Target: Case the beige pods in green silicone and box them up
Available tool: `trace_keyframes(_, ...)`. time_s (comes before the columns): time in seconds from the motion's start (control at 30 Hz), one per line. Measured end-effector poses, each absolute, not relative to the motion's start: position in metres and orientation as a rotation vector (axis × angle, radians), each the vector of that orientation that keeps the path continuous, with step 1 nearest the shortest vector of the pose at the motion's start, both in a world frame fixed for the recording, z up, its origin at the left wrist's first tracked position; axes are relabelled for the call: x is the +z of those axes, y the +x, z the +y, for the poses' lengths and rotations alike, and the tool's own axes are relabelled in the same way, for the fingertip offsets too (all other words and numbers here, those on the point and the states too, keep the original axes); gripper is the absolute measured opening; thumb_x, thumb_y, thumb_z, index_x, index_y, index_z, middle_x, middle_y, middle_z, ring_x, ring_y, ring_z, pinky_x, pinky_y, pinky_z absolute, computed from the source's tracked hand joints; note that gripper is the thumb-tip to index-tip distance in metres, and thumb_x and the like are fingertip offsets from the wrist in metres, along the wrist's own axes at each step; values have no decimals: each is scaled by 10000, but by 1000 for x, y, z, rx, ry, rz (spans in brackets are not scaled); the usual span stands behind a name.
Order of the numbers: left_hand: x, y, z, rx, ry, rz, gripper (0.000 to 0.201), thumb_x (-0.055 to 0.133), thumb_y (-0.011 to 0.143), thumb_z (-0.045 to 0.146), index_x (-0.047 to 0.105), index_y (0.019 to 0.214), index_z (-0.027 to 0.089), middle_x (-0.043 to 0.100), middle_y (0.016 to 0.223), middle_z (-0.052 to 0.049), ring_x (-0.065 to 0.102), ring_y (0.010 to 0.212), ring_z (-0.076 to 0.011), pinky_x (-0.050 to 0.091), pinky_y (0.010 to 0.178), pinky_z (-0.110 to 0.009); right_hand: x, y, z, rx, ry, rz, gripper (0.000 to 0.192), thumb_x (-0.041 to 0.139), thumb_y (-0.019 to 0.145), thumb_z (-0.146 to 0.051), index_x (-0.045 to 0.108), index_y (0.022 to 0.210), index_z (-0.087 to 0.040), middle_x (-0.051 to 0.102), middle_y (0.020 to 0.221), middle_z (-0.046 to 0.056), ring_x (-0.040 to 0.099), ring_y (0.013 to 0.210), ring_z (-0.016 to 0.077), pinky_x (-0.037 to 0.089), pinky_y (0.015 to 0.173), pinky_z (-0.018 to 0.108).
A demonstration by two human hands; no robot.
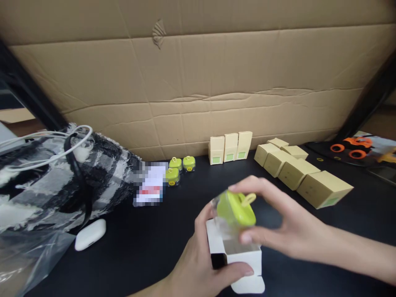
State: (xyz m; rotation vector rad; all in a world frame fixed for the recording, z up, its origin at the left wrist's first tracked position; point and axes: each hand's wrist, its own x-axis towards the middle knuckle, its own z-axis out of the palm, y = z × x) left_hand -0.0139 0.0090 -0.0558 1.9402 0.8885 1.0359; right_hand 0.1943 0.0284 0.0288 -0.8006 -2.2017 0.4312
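A small lime-green plastic case with a clear shell and a looped tab (236, 208) sits tilted at the mouth of an open white cardboard carton (239, 258), its long axis slanting from lower left to upper right, loop uppermost at the right. The right hand (278, 225) pinches it, index finger above, thumb below. The left hand (201, 264) clasps the carton, thumb across its front. Both are above a black tabletop (139, 247), with tan cardboard boxes (301, 173) behind.
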Motion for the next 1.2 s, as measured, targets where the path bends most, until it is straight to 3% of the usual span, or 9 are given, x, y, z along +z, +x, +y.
trace_keyframes(0.1,-53,-13,9,1072,1970,860,947,737,749,377,56,1406,344,551,1279,-86,639,1077,-276,524,906,-437,25,196,12,418,-797,-2304,440,697,821,-287,480,1204,-282,637,1081,32,621,973,188,520,828,294)
trace_keyframes(0.23,-51,-13,9,1053,1988,869,892,760,732,352,141,1375,320,552,1253,-99,622,1100,-282,512,915,-419,19,195,9,338,-896,-2352,420,679,811,-227,526,1201,-258,646,1100,61,617,1004,213,517,845,330)
trace_keyframes(0.37,-53,-13,7,1092,1949,879,793,779,702,396,229,1267,315,578,1154,-72,654,989,-249,543,813,-379,18,191,9,352,-961,-2316,371,670,804,-301,596,1163,-238,660,1049,94,631,972,249,533,822,362)
trace_keyframes(0.6,-54,-12,6,1164,1897,837,783,786,702,380,203,1225,398,484,1219,-16,583,1114,-232,509,905,-435,17,192,8,301,-957,-2247,467,692,771,-400,601,1197,-231,633,1044,115,618,978,268,544,817,378)
trace_keyframes(0.7,-53,-14,8,1147,1907,799,800,751,679,530,207,1250,391,432,1305,-65,543,1183,-289,491,924,-490,15,197,9,338,-923,-2249,494,691,771,-375,576,1228,-226,626,1060,119,621,979,265,552,809,367)
trace_keyframes(0.8,-49,-17,10,1079,2008,780,730,658,718,620,306,1286,324,406,1350,-120,484,1246,-339,433,980,-525,15,204,11,412,-841,-2272,534,692,768,-318,522,1267,-231,627,1086,112,631,985,245,558,808,330)
trace_keyframes(0.97,-46,-17,13,1145,2127,701,422,457,900,458,414,1269,258,488,1279,-132,496,1230,-310,442,983,-454,26,209,21,429,-583,-2497,736,771,681,-400,478,1334,-225,662,1202,126,631,1096,299,505,945,376)
trace_keyframes(1.07,-46,-16,13,1123,2085,746,274,418,940,310,449,1212,298,529,1255,-84,539,1187,-244,432,1000,-400,27,210,23,350,-442,-2611,655,709,782,-358,462,1370,-212,665,1215,117,607,1145,281,476,983,366)
trace_keyframes(1.2,-46,-17,12,1028,2001,782,316,441,936,224,403,1229,335,525,1286,-55,532,1200,-212,427,1007,-364,15,210,21,356,-438,-2466,715,604,894,-266,201,1482,-320,654,1235,83,605,1150,221,501,948,339)
